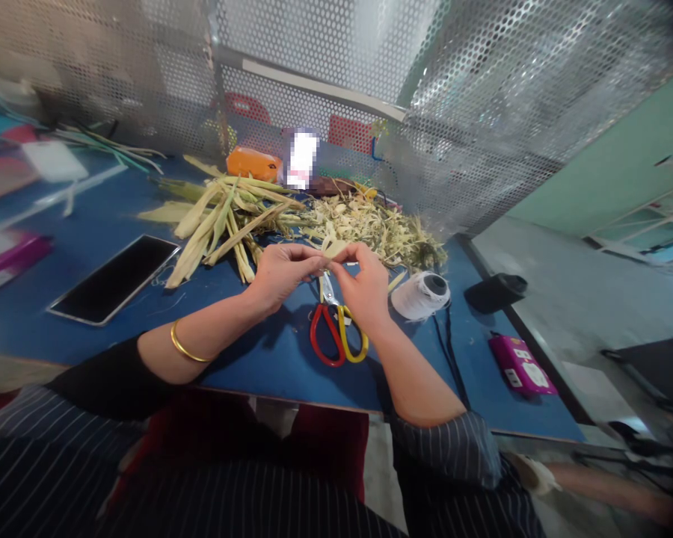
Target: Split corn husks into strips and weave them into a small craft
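Observation:
My left hand (283,270) and my right hand (364,278) meet over the blue table, fingertips pinched together. Between them is a pale piece of dried corn husk (332,248), its lower part hidden by my fingers. Just below lie scissors (332,329) with one red and one yellow handle, blades pointing away from me. To the left beyond my hands is a pile of long dried corn husks (207,217). A heap of shredded husk bits (370,224) spreads behind my right hand. A spool of white thread (422,296) stands close to my right wrist.
A tablet-like black device (115,280) lies at the left. On the right are a black thread spool (496,291) and a purple packet (521,365). An orange packet (253,163) sits at the back, before a perforated metal screen (336,45).

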`<state>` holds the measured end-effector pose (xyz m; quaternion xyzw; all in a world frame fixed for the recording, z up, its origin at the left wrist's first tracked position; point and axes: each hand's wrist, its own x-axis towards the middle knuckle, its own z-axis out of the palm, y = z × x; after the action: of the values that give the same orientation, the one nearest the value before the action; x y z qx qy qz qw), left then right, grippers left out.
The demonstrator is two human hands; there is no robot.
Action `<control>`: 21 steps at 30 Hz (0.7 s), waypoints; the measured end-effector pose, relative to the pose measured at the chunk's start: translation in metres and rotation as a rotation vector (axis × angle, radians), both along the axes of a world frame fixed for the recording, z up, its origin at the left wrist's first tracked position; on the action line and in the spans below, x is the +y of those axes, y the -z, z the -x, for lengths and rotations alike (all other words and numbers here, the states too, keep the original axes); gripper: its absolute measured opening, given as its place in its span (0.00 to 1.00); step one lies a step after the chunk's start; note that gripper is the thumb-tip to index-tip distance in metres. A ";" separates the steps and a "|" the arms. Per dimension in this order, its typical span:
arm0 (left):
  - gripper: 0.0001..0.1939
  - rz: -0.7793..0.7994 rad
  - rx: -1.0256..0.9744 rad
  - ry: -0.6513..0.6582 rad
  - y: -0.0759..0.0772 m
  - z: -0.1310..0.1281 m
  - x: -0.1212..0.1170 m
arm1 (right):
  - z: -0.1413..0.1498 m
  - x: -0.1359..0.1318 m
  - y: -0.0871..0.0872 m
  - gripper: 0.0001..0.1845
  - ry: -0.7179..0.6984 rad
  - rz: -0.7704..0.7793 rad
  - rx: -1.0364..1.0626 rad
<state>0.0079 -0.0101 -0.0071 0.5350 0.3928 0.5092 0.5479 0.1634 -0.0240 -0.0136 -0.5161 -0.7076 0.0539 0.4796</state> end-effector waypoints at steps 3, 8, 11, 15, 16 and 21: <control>0.09 -0.022 0.011 -0.014 0.002 0.000 0.001 | 0.000 0.002 0.000 0.04 -0.097 0.082 0.145; 0.12 -0.050 0.022 -0.006 0.006 0.000 0.004 | 0.000 0.001 -0.002 0.03 -0.115 0.126 0.187; 0.13 -0.055 0.043 0.003 0.007 0.001 0.005 | 0.000 0.002 -0.003 0.04 -0.119 0.174 0.183; 0.11 -0.032 0.049 0.062 0.004 0.003 0.007 | 0.001 0.004 -0.002 0.04 -0.203 0.326 0.296; 0.10 -0.020 0.043 0.076 0.004 0.003 0.007 | 0.002 0.004 -0.001 0.04 -0.220 0.353 0.345; 0.12 0.048 -0.006 0.070 0.001 0.003 0.006 | 0.005 0.002 -0.002 0.05 -0.262 0.378 0.537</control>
<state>0.0054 -0.0041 -0.0083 0.5335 0.3842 0.4821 0.5791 0.1582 -0.0216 -0.0113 -0.4681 -0.5938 0.3789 0.5336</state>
